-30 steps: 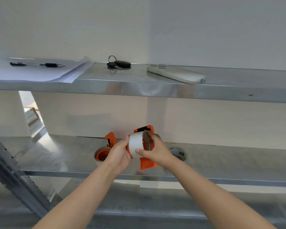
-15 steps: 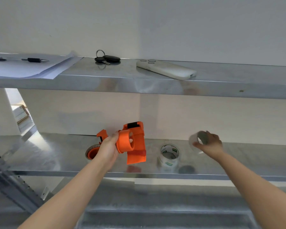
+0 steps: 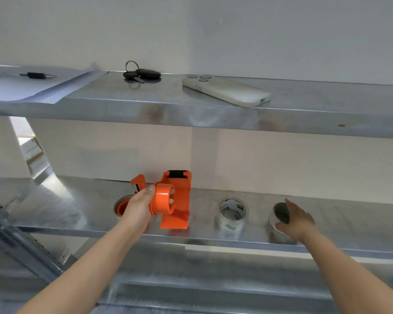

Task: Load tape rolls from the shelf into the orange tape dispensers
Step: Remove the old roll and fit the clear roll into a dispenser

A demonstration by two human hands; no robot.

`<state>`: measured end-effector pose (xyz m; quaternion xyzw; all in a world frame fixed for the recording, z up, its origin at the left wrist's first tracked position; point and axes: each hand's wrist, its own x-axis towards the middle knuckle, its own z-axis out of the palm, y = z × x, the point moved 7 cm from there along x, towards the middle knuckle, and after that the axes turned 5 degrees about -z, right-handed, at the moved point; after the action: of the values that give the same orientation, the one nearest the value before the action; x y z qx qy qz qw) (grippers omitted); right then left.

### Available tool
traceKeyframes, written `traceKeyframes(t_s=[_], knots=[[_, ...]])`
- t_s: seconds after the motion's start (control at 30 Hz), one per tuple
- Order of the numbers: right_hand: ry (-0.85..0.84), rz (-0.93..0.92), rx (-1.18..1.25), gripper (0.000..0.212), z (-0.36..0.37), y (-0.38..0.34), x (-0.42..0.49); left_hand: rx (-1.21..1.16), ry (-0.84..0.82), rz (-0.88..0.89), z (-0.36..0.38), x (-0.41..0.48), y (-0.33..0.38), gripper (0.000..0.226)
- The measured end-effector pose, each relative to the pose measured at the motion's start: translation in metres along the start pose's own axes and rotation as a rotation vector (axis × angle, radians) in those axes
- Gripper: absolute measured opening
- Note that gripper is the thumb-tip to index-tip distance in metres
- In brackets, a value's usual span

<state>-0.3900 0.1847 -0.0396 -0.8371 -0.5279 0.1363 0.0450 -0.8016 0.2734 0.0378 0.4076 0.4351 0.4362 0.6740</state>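
Note:
My left hand [image 3: 138,206] grips an orange tape dispenser [image 3: 178,200] by its round hub, just above the front of the middle shelf [image 3: 55,200]. The hub carries no roll. My right hand [image 3: 298,219] is far to the right, wrapped around a whitish tape roll [image 3: 279,214] that rests tilted on the shelf. Between the two stands a clear tape roll with green print [image 3: 233,214]. A second orange dispenser [image 3: 139,182] with a roll [image 3: 121,203] on it lies behind my left hand, partly hidden.
The upper shelf [image 3: 327,118] holds a bunch of keys [image 3: 141,74], a phone in a pale case [image 3: 225,90], and sheets of paper [image 3: 21,89] with a pen [image 3: 35,75]. A slanted metal upright [image 3: 14,243] stands at the lower left.
My right hand pulled the whitish roll off the dispenser, carried it right and lowered it onto the shelf. The left hand kept the dispenser, its hub now bare.

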Motion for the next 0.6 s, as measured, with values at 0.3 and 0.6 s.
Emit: traceKeyframes(t_s=[0.3,0.6], knots=[[-0.08,-0.276,0.199,0.108,0.01,-0.102,-0.006,-0.008,0.016,-0.029,0.011,0.003,-0.01,0.03],[-0.139,-0.213,0.149,0.104,0.035,-0.149,0.002,-0.104,0.096,-0.038,0.001,0.006,-0.009,0.029]])
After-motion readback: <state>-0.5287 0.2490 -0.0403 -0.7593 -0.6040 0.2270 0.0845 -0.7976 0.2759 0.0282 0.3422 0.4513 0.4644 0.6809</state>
